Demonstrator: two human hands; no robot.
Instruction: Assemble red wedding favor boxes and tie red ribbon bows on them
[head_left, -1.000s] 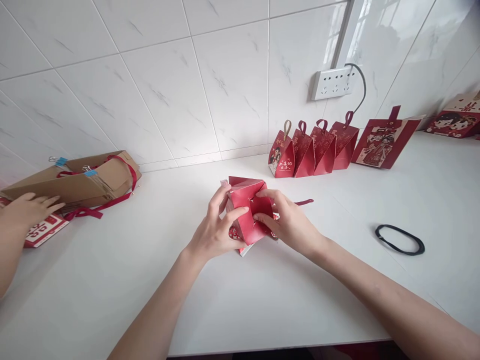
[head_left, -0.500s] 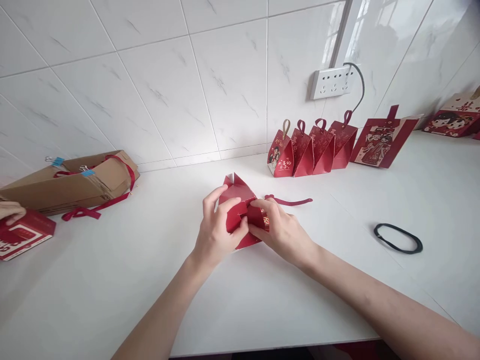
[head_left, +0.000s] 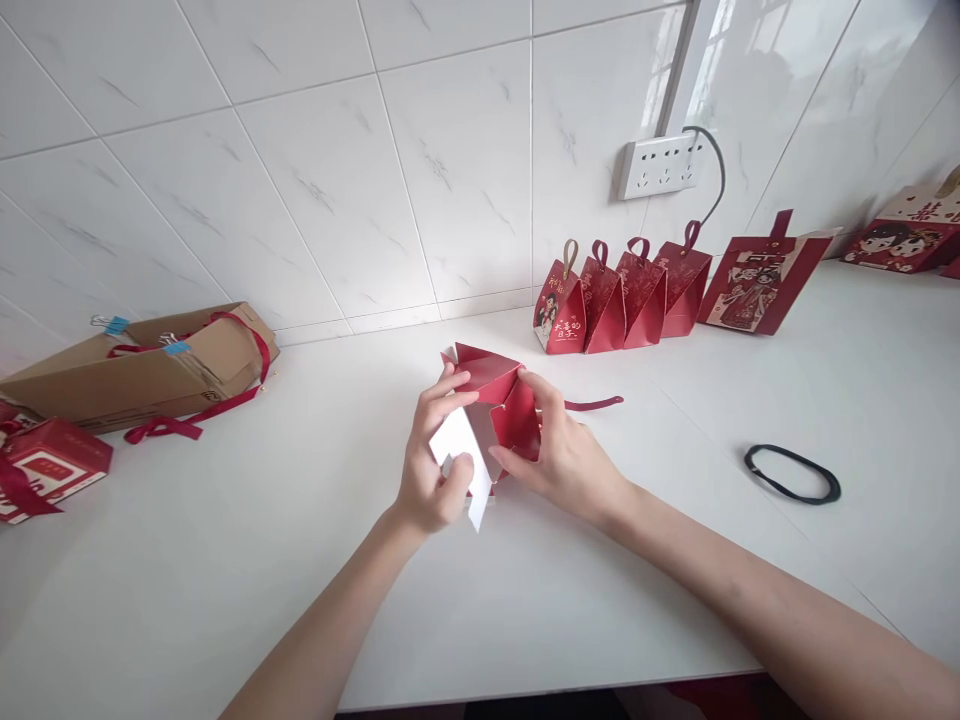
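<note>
Between my hands is a red paper gift box (head_left: 487,375), partly folded, with its flaps spread and its pale inside showing. My left hand (head_left: 435,465) grips the left side, its thumb against a white-backed flap (head_left: 457,445) and its fingers along the outer edge. On the other side, my right hand (head_left: 562,445) pinches the right panel, forefinger at the upper corner and thumb at the lower inner flap. Just beyond the right hand, a dark red strap (head_left: 596,405) lies on the table, partly hidden by that hand.
Several red gift boxes with loop handles (head_left: 600,305) stand by the wall, beside a larger red box (head_left: 761,285). A black band (head_left: 793,474) lies at right. At left are a cardboard tray (head_left: 142,390) with clips and ribbon, and another red box (head_left: 71,460).
The box's flaps have come apart, so its white inside now shows. My hands have drawn slightly apart. At far left, another person's hand has left the red box, where a ribbon now shows.
</note>
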